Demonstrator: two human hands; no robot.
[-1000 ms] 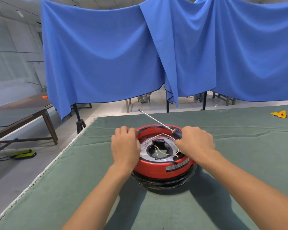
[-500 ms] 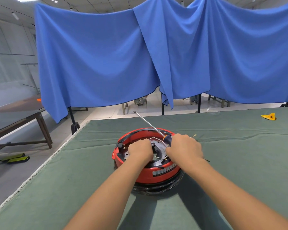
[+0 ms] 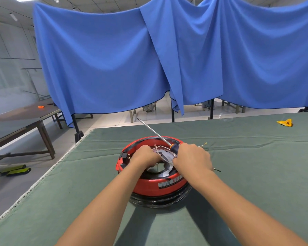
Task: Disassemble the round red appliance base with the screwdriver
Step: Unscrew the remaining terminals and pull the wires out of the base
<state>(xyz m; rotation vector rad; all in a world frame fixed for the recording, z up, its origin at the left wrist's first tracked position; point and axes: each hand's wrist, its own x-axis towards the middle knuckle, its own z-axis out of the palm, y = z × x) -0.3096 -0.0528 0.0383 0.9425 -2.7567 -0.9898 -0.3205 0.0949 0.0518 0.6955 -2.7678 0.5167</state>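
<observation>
- The round red appliance base (image 3: pixel 156 185) sits flat, open side up, on the green table cloth (image 3: pixel 256 174), near its left edge.
- The screwdriver (image 3: pixel 155 132) slants up and away to the left, tip in the air.
- The right hand (image 3: pixel 192 159) grips its handle.
- The left hand (image 3: pixel 146 158) reaches inside the base with curled fingers, pinching the white wires (image 3: pixel 159 150) there.
</observation>
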